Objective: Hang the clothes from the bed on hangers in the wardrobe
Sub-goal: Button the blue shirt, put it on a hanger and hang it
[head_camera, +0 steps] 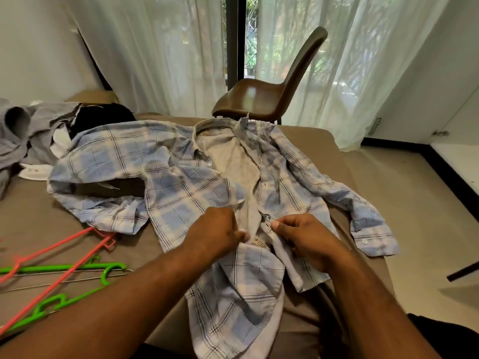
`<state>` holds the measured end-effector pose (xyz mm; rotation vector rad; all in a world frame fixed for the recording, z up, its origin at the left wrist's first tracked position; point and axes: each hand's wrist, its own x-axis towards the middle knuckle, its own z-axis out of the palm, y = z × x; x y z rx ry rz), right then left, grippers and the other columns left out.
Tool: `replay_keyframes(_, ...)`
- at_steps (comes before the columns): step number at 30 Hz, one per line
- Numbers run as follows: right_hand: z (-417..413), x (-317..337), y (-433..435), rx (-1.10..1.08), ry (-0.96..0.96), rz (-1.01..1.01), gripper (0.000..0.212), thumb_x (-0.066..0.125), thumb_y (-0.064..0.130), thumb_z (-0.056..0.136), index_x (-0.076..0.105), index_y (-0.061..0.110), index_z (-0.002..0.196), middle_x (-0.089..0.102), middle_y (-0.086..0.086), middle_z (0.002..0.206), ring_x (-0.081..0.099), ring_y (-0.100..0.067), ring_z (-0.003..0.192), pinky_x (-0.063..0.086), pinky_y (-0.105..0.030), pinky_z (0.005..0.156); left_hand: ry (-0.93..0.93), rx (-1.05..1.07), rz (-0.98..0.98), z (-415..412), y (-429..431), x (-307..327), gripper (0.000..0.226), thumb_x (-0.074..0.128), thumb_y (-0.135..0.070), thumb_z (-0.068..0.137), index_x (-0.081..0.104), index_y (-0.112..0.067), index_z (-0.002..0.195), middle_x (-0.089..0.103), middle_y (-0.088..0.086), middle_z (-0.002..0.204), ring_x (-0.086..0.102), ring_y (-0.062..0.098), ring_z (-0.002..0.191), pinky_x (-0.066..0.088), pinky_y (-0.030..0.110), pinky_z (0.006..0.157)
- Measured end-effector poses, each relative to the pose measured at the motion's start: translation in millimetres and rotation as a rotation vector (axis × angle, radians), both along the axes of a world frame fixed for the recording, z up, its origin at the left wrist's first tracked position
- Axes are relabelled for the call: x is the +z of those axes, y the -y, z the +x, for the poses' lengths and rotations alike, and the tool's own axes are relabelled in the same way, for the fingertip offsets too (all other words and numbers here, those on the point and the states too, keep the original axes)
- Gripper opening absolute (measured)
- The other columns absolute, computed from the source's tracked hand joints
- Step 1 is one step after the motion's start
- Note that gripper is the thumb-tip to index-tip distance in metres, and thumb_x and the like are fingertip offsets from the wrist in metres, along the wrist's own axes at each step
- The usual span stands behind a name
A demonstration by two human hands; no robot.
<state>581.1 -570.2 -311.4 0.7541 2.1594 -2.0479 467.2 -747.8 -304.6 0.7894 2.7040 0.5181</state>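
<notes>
A light blue and white plaid button-up shirt (181, 182) lies spread open, front up, on the brown-covered bed (311, 141) before me, its collar at the far edge and its sleeves thrown out to either side. My left hand (217, 229) is curled into a loose fist on the left front edge of the shirt, gripping the cloth. My right hand (308, 237) pinches the opposite front edge between thumb and forefinger, just beside a buttonhole. The two hands sit close together with the grey lining showing between them. To my left on the bed lie a pink plastic hanger (68, 275) crossing a green plastic hanger (51, 268), and further back a heap of grey, black and white clothes (31, 125). A brown moulded chair (259, 97) stands beyond the bed against sheer white curtains (168, 47).
</notes>
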Motion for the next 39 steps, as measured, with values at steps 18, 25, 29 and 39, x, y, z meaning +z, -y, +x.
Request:
replay_keyframes(18,-14,6,22,-0.157,-0.094,0.201,0.004,0.077,0.011,0.087,0.076,0.014,0.084,0.075,-0.001,0.074,0.07,-0.014,0.069,0.056,-0.028,0.061,0.101,0.17,0.177,19,-11,-20,0.013,0.067,-0.034,0.092,0.061,-0.026,0.085,0.067,-0.005,0.09,0.061,0.015,0.085,0.053,0.035,0.077)
replay_keyframes(25,-21,27,46,-0.029,-0.209,0.359,0.003,0.079,0.018,0.084,0.077,0.02,0.083,0.076,0.004,0.077,0.073,-0.01,0.076,0.059,-0.028,0.071,0.539,0.253,0.66,23,24,39,0.01,0.073,-0.012,0.09,0.071,-0.002,0.089,0.073,0.014,0.07,0.071,0.021,0.065,0.06,0.03,0.063)
replay_keyframes(29,-12,34,53,-0.005,-0.261,0.243,0.008,0.076,0.014,0.088,0.08,0.019,0.084,0.078,0.0,0.081,0.075,-0.014,0.081,0.06,-0.03,0.075,0.691,0.284,0.762,25,31,42,0.012,0.07,-0.005,0.092,0.07,0.006,0.096,0.071,0.016,0.072,0.07,0.021,0.067,0.061,0.033,0.071)
replay_keyframes(39,-2,28,46,-0.049,-0.268,0.144,0.009,0.078,0.011,0.086,0.082,0.017,0.093,0.079,-0.002,0.088,0.076,-0.017,0.089,0.059,-0.033,0.082,0.748,0.275,0.758,23,24,40,0.009,0.068,-0.001,0.092,0.07,0.008,0.094,0.071,0.017,0.073,0.07,0.021,0.067,0.063,0.034,0.072)
